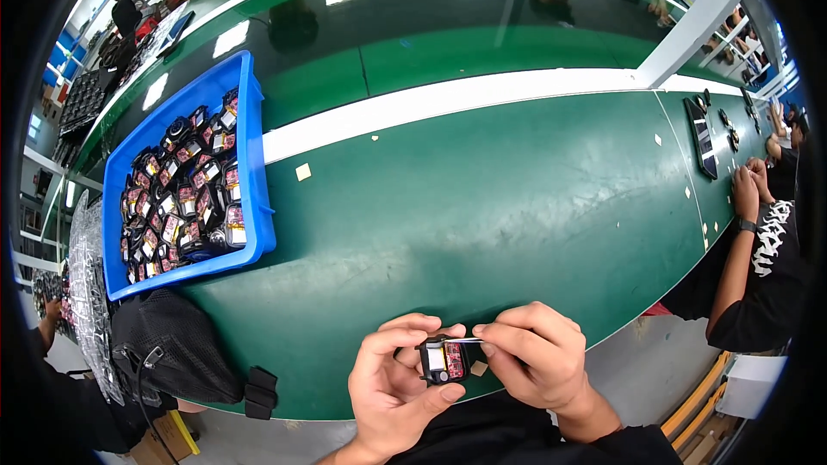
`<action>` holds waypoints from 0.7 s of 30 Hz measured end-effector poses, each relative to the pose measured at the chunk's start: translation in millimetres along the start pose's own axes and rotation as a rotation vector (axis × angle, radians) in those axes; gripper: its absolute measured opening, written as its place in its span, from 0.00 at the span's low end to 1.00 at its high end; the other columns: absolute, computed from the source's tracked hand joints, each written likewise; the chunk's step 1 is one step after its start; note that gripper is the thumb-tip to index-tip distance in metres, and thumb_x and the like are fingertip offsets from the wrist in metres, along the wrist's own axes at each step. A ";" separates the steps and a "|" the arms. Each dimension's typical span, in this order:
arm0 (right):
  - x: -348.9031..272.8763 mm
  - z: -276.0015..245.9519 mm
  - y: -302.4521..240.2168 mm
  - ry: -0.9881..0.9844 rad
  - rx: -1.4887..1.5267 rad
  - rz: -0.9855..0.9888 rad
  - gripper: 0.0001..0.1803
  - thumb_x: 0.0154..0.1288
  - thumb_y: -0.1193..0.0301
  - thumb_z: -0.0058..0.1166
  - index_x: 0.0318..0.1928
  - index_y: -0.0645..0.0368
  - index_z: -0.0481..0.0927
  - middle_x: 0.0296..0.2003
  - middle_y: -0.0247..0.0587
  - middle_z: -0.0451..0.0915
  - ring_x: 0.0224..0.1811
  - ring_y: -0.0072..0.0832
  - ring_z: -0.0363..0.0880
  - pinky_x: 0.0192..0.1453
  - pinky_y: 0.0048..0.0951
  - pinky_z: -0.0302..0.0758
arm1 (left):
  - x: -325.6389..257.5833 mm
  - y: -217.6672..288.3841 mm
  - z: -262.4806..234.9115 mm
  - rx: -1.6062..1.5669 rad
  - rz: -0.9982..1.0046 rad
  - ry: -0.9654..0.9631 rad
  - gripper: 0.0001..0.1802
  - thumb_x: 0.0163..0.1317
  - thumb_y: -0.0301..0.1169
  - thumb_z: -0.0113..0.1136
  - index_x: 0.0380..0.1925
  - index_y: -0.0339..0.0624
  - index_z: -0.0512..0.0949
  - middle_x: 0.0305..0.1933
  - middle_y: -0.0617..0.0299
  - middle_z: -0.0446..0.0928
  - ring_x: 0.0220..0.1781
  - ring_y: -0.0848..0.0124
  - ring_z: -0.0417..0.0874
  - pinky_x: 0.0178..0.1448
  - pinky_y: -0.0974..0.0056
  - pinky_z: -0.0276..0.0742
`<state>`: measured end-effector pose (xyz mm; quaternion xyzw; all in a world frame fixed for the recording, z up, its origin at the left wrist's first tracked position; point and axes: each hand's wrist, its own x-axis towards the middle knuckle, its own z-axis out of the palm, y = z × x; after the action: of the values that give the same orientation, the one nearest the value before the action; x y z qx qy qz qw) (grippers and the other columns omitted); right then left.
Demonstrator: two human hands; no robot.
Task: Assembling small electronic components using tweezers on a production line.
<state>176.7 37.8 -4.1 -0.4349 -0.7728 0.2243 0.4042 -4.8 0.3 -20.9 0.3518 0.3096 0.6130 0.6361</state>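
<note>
My left hand (394, 387) is closed round a small black electronic device (444, 361), holding it by its edges just above the near edge of the table. Its open side faces up and shows a pale rectangular part, a red circuit board and a small round part. From the right, my right hand (536, 356) pinches a thin pale strip (466, 341) between thumb and fingers. The strip's other end lies along the device's top edge; whether it is fixed there, I cannot tell. A small cream square (478, 368) lies beside the device, between my hands.
At the left stands a blue bin (256, 155) full of similar black devices. A black mesh bag (172, 353) and a black folded item (260, 393) lie nearer. Paper scraps dot the green table (482, 198). A co-worker's hands (751, 185) work at the right.
</note>
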 end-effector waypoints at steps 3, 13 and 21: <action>-0.8 -1.2 -1.6 -0.003 -0.002 0.018 0.17 0.46 0.82 0.68 0.41 0.61 0.85 0.31 0.37 0.79 0.26 0.30 0.79 0.27 0.28 0.76 | -1.4 -1.6 0.8 0.001 -0.005 0.011 0.32 0.53 0.14 0.71 0.57 0.37 0.67 0.63 0.47 0.65 0.66 0.50 0.75 0.67 0.52 0.79; 0.2 -1.3 -1.8 -0.015 0.004 0.044 0.17 0.47 0.82 0.67 0.41 0.61 0.84 0.31 0.37 0.79 0.28 0.30 0.79 0.28 0.28 0.77 | -1.3 -1.9 2.0 0.000 -0.019 0.038 0.32 0.53 0.14 0.71 0.56 0.38 0.66 0.63 0.48 0.66 0.66 0.50 0.75 0.68 0.52 0.78; 1.9 -0.4 -2.2 -0.016 0.001 0.045 0.16 0.47 0.82 0.67 0.41 0.61 0.84 0.31 0.37 0.79 0.28 0.30 0.79 0.28 0.28 0.77 | -2.1 -2.0 2.7 -0.053 -0.040 0.063 0.33 0.52 0.14 0.72 0.56 0.38 0.67 0.62 0.48 0.66 0.66 0.49 0.75 0.68 0.51 0.78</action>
<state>175.4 38.3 -1.5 -0.4503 -0.7658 0.2373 0.3930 -1.6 -2.0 -21.1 0.3092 0.3202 0.6187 0.6473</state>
